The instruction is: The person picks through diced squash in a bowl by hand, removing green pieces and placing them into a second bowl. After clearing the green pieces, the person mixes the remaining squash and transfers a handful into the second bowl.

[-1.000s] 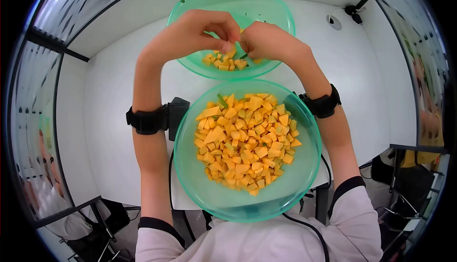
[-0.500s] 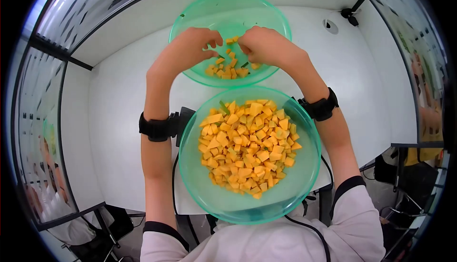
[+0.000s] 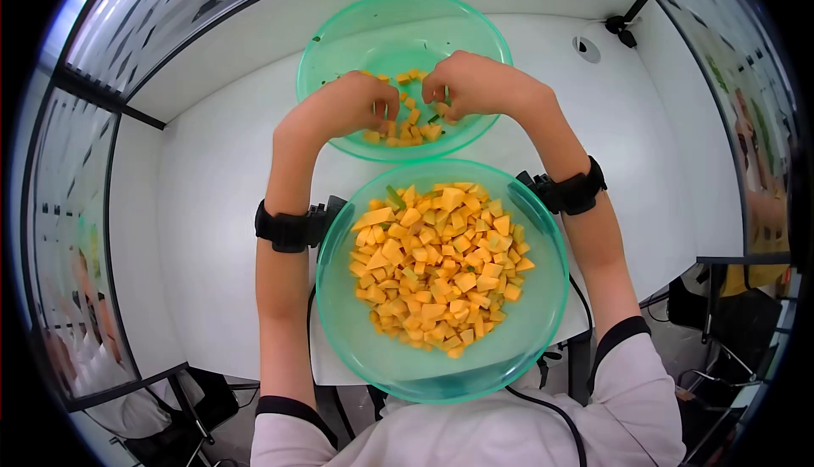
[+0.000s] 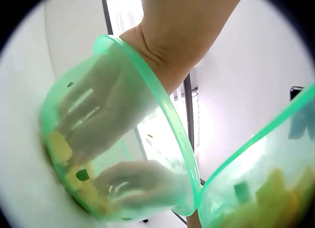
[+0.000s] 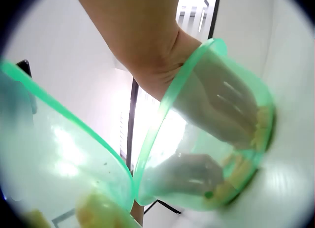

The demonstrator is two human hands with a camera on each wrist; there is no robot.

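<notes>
Both hands reach over the rim of the far green see-through bowl (image 3: 373, 34). Inside it, diced pumpkin (image 3: 409, 134) lies along the near side, with a few cubes farther back. The left hand (image 3: 348, 104) points its bent, loose fingers down at the cubes on the left. Opposite it, the right hand (image 3: 483, 83) has its fingers bent over cubes on the right; I cannot tell whether it pinches one. Through the bowl wall in the left wrist view, the left hand (image 4: 101, 110) extends its fingers towards the bottom cubes.
Nearer the body, a second green bowl (image 3: 339, 314) holds a large heap of pumpkin cubes (image 3: 441, 272) with a green strip (image 3: 396, 197) on top. Dark green scraps (image 3: 316, 39) stick to the far bowl. Both bowls stand on a white table (image 3: 220, 229) with low side walls.
The hands were close together above the cubes and have moved apart. The left hand spread its fingers, then lowered them to the cubes. More loose cubes now show in the far bowl's middle.
</notes>
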